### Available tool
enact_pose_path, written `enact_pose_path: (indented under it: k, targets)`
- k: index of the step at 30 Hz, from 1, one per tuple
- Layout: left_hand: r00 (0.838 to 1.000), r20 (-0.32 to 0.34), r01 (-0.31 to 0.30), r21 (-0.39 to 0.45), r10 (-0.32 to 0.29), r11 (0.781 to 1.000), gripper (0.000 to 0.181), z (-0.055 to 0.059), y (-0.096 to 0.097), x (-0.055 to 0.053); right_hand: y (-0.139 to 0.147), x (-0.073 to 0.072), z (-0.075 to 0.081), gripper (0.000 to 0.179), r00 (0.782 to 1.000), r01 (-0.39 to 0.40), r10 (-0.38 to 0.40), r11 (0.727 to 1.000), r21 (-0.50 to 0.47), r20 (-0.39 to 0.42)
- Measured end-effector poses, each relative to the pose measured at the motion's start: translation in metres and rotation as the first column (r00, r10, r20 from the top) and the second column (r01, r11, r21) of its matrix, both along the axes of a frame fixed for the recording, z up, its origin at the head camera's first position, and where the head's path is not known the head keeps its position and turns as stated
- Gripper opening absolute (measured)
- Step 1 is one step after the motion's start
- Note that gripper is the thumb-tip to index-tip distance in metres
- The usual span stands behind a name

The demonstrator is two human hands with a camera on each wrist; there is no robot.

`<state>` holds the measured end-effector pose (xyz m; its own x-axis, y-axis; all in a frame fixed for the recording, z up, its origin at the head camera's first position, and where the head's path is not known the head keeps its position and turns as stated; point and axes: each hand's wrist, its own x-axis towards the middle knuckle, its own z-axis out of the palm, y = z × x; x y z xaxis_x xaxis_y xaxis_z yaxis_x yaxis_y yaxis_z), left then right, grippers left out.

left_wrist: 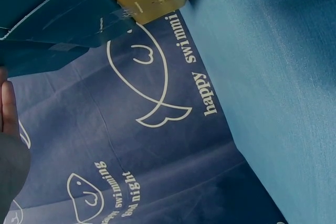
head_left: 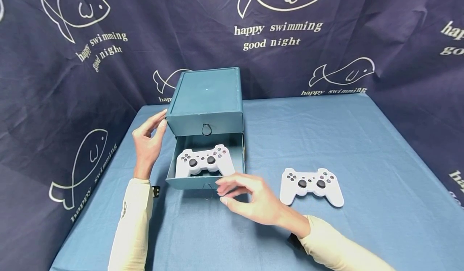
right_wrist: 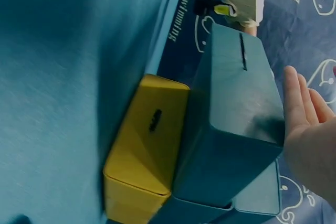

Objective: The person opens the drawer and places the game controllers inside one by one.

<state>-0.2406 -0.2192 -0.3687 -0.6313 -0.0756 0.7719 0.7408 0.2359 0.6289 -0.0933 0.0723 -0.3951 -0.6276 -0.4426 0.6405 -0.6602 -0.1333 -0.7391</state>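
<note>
Teal drawer box (head_left: 206,98) stood at the back-middle of the blue-clothed table (head_left: 362,142), its lower drawer (head_left: 203,180) pulled out toward the person. White game controller (head_left: 204,161) lay inside that drawer, sticks up, filling most of it. A 2nd white controller (head_left: 311,185) lay on the cloth to the right of the drawer, apart from it and just beyond the right hand.

Right hand (head_left: 250,198) hovered at the drawer's front edge, fingers loosely curled w/ tips near the small ring pull; couldn't tell if it actually pinched the pull, and it held nothing else. Left hand (head_left: 148,140) stood upright beside the box's left wall, fingers straight and relaxed, tips at or just touching the upper corner, gripping nothing.

Right wrist view showed a yellow box (right_wrist: 144,150) butted against the teal one, on a side the head view didn't show. Dark navy fish-print backdrop (head_left: 72,61) w/ "happy swimming good night" hung round the table on 3 sides.
</note>
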Motion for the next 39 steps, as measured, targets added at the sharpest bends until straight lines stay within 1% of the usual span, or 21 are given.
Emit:
enact_pose_path:
  k: [1, 4, 8, 15, 21, 24, 30, 37, 39]
  targets:
    - [1.0, 0.003, 0.0, 0.002, 0.0, 1.0, 0.027, 0.0, 0.0, 0.0, 0.0, 0.001, -0.002, 0.033, 1.0, 0.001, -0.002, 1.0, 0.024, 0.017]
    - [1.0, 0.005, -0.002, 0.005, 0.002, 1.0, 0.028, 0.002, 0.002, 0.002, 0.0, 0.005, -0.009, 0.033, 0.995, -0.011, 0.002, 0.996, 0.084, 0.103]
    - [1.0, -0.002, -0.009, 0.004, 0.009, 1.0, 0.028, 0.003, 0.004, 0.003, -0.002, 0.006, -0.016, 0.032, 0.987, -0.033, 0.012, 0.991, 0.127, 0.158]
    - [1.0, -0.001, -0.005, -0.002, 0.005, 1.0, 0.028, 0.002, 0.004, 0.003, -0.006, 0.003, -0.025, 0.033, 0.976, -0.062, 0.025, 0.984, 0.165, 0.215]
    - [1.0, -0.005, -0.002, 0.007, 0.002, 1.0, 0.027, 0.0, 0.001, 0.0, -0.009, 0.0, -0.026, 0.034, 0.967, -0.075, 0.026, 0.98, 0.186, 0.253]
    - [1.0, -0.004, -0.001, 0.009, 0.001, 1.0, 0.027, 0.0, 0.002, 0.0, -0.01, -0.001, -0.027, 0.037, 0.961, -0.094, 0.036, 0.975, 0.201, 0.274]
    - [1.0, -0.009, -0.004, 0.005, 0.004, 1.0, 0.028, -0.001, 0.002, 0.0, -0.015, -0.003, -0.027, 0.04, 0.956, -0.132, 0.073, 0.973, 0.191, 0.285]
    - [1.0, -0.013, -0.01, 0.007, 0.01, 1.0, 0.028, -0.001, 0.002, 0.0, -0.021, -0.005, -0.026, 0.043, 0.936, -0.173, 0.105, 0.969, 0.178, 0.336]
    - [1.0, -0.014, -0.005, 0.005, 0.005, 1.0, 0.028, 0.0, 0.002, 0.0, -0.022, -0.005, -0.027, 0.044, 0.934, -0.179, 0.111, 0.968, 0.177, 0.339]
